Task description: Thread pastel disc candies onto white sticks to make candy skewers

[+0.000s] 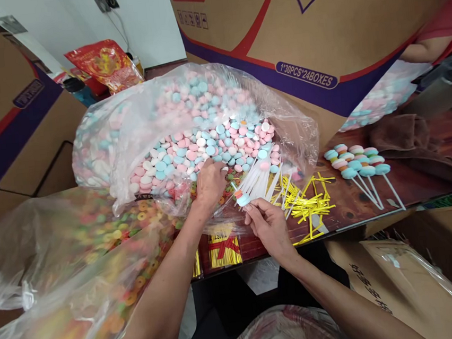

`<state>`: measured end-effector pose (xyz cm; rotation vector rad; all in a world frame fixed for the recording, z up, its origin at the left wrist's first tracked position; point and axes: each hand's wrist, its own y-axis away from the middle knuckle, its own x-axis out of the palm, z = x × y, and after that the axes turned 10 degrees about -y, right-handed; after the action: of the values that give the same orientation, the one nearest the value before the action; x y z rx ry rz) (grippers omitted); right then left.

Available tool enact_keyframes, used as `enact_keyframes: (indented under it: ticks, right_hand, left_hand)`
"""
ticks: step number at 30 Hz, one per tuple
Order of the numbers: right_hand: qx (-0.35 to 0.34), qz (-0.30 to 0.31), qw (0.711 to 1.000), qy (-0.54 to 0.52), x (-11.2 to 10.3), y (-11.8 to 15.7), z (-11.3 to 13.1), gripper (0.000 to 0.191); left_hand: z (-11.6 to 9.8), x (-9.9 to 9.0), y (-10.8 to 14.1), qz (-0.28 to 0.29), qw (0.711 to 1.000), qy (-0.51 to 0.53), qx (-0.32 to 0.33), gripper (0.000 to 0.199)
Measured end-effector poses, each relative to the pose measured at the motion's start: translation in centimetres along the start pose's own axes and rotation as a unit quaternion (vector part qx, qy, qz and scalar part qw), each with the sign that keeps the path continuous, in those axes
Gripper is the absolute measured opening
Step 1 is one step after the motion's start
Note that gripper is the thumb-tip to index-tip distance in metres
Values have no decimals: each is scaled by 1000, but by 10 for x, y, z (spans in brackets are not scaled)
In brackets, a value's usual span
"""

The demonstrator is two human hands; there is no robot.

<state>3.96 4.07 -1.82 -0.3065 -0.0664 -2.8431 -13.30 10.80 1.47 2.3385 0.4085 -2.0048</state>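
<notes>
My right hand [270, 228] is closed in a pinch on a partly threaded candy stick, whose blue candy and orange ring [242, 198] show just beyond the fingertips. At the front of the large pile of pink, white and blue candies [180, 155], my left hand [211, 180] has its fingers curled down. The fingertips are partly hidden, so what they grip cannot be made out. Between and beyond the hands lies a bundle of white sticks [257, 180]. Finished candy sticks [359, 162] with stacked candies lie together on the right of the table.
Gold twist ties [309, 201] are scattered right of my right hand; a packet of them [224, 247] lies at the table's front edge. A clear bag of colourful ring candies [136, 236] spreads left. Big cartons [253, 39] stand behind. A co-worker's arm [424, 50] shows far right.
</notes>
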Motion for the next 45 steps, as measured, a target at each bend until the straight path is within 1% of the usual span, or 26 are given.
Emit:
enact_keyframes:
  ticks: [3,5,6,8,11,13,16,20,22,24,26,29,32,35,38,40,41,43,45]
  right_hand:
    - [1,0,1000,7,0,0,1,34]
    - [4,2,1000,11,0,0,4,34]
    - [5,3,1000,12,1,0,5,34]
    - [6,5,1000,12,1,1,6,34]
    - [4,2,1000,8,1,1,6,35]
    - [3,-3,1000,1,1,2,5,36]
    - [5,-14,1000,-25,3,2,4,37]
    - [17,-40,996,-82,5,3,6,36]
    - [23,-59,992,-109,5,3,6,34]
    - [22,-77,988,-132,5,2,6,34]
    - [17,-90,985,-147,5,2,5,34]
    - [14,-95,985,-146,4,2,4,33]
    - [13,-94,985,-143,4,2,4,32]
    - [14,-96,986,-139,4,2,6,34]
    - [17,-96,986,-135,5,2,7,35]
    - [17,-94,986,-133,5,3,8,35]
    - [16,-94,987,-133,5,3,8,34]
    - [13,-93,986,-135,5,3,8,33]
    - [11,-92,986,-135,5,3,8,32]
  left_hand:
    - [8,-5,9,17,998,42,42,22]
    - [12,-9,19,28,995,73,57,19]
    - [14,-10,23,27,994,90,50,18]
    - [18,-13,30,15,992,123,17,15]
    - [18,-16,34,-18,988,151,-27,14]
    - [15,-17,32,-28,984,170,-37,14]
    - [7,-18,22,-17,977,208,-47,15]
    - [-9,-15,0,30,961,271,-47,14]
    - [-18,-11,-12,56,956,285,-48,13]
    - [-27,-6,-21,68,964,253,-46,13]
    - [-35,-2,-24,66,981,179,-37,14]
    - [-44,4,-18,43,997,56,-22,10]
    - [-46,8,-6,25,999,-7,-20,18]
    - [-42,10,3,-1,1000,-7,-12,30]
    - [-34,14,9,-33,998,-15,53,38]
    - [-29,17,11,-39,994,-33,94,37]
    - [-26,18,12,-39,993,-37,102,36]
    - [-24,20,13,-39,995,-26,91,33]
    - [-22,19,14,-44,996,16,70,32]
